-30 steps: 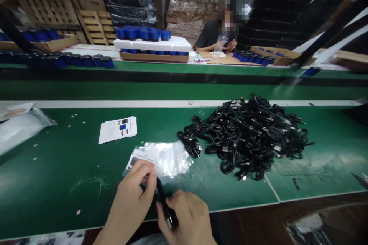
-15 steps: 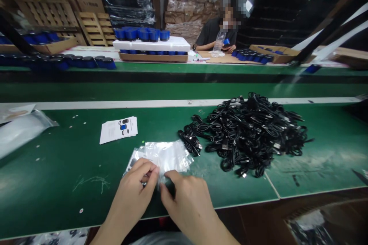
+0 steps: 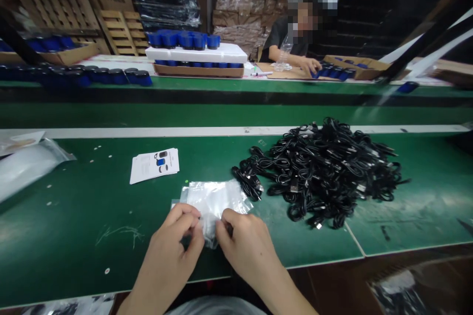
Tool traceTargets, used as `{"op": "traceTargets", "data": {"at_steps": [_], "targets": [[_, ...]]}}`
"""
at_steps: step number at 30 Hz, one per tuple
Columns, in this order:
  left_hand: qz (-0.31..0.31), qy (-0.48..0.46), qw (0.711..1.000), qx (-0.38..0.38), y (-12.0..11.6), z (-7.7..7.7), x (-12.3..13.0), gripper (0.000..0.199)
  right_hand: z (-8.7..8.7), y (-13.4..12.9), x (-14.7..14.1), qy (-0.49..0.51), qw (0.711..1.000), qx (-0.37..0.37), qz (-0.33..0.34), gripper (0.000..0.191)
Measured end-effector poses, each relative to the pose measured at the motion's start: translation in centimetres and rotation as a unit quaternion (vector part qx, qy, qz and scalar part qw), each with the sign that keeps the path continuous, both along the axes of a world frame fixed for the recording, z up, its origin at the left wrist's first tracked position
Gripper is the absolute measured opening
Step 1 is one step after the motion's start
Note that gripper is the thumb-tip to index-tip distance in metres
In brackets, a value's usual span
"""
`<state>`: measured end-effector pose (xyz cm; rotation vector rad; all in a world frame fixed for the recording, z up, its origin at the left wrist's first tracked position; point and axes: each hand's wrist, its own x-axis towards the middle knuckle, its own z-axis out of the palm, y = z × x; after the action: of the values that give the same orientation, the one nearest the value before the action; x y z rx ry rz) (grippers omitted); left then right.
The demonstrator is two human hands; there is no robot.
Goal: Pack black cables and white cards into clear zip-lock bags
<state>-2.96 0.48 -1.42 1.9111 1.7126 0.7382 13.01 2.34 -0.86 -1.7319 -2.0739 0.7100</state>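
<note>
Between both hands, a clear plastic bag [image 3: 209, 232] is held over several similar flat bags [image 3: 214, 196] lying on the green table. My left hand [image 3: 175, 236] pinches its left side, thumb against fingers. On the other side, my right hand [image 3: 247, 238] is closed at the bag's right edge, its fingertips partly hidden. Just beyond the right hand lies a pile of coiled black USB cables [image 3: 321, 172], with one bundle [image 3: 248, 183] touching the bags. A stack of printed white cards [image 3: 154, 166] rests farther off to the left.
A white strip [image 3: 185, 132] runs along the table's back. Behind it, a shelf carries blue-and-black round items [image 3: 181, 39] on a white foam tray [image 3: 229, 52]. Opposite sits a person [image 3: 275, 42]. Plastic packaging [image 3: 29, 165] lies far left, and an open box [image 3: 399, 290] stands below the right front edge.
My hands have moved slightly apart with the bag between them. The printed card by my left hand is now mostly out of sight. Across the table, the person's hand has reached toward the blue items.
</note>
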Motion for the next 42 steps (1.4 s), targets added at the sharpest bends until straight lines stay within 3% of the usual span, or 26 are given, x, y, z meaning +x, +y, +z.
{"op": "traceTargets", "data": {"at_steps": [2,4,6,8,14,17,20,26,31,34,40,42], "targets": [[-0.004,-0.032,0.999,-0.01,0.5,-0.2,0.2,0.027,0.4,0.2,1.1,0.078,0.996,-0.036,0.0,0.035],[-0.008,-0.052,0.998,-0.016,0.8,-0.4,0.3,0.026,1.1,0.3,2.4,0.207,0.974,-0.088,0.008,0.033],[-0.006,-0.056,0.998,-0.02,0.9,-0.4,0.4,0.027,1.8,0.0,3.4,0.321,0.939,-0.123,0.021,0.018],[-0.007,-0.053,0.998,-0.023,0.8,-0.4,0.4,0.027,2.0,-0.5,3.8,0.358,0.926,-0.119,0.035,0.008],[-0.007,-0.044,0.998,-0.038,0.5,-0.1,0.6,0.03,0.2,-1.4,2.2,0.318,0.947,-0.036,-0.028,0.027],[0.005,-0.014,1.0,-0.023,0.0,0.0,0.7,0.033,-0.3,-1.6,1.5,0.307,0.951,0.037,0.0,0.02],[0.004,0.001,0.999,0.045,-0.8,-0.1,1.0,0.027,-0.4,-1.7,0.8,0.337,0.938,0.08,0.017,0.019],[0.006,0.041,0.993,0.11,-2.2,-0.7,0.7,0.017,0.0,-2.2,1.1,0.39,0.92,0.031,-0.01,0.022],[0.004,0.044,0.989,0.141,-2.7,-0.8,0.5,0.013,1.3,-2.7,2.7,0.381,0.909,-0.11,0.127,0.049],[-0.001,0.035,0.989,0.144,-2.9,-0.5,0.7,0.012,1.3,-2.8,2.9,0.365,0.914,-0.099,0.148,0.057],[0.007,0.01,0.989,0.146,-3.3,-0.5,1.0,0.013,0.5,-2.7,2.2,0.333,0.937,-0.012,0.106,0.033],[0.01,-0.001,0.989,0.147,-3.4,-0.5,1.2,0.015,0.3,-2.7,1.8,0.319,0.941,0.054,0.1,0.026]]}}
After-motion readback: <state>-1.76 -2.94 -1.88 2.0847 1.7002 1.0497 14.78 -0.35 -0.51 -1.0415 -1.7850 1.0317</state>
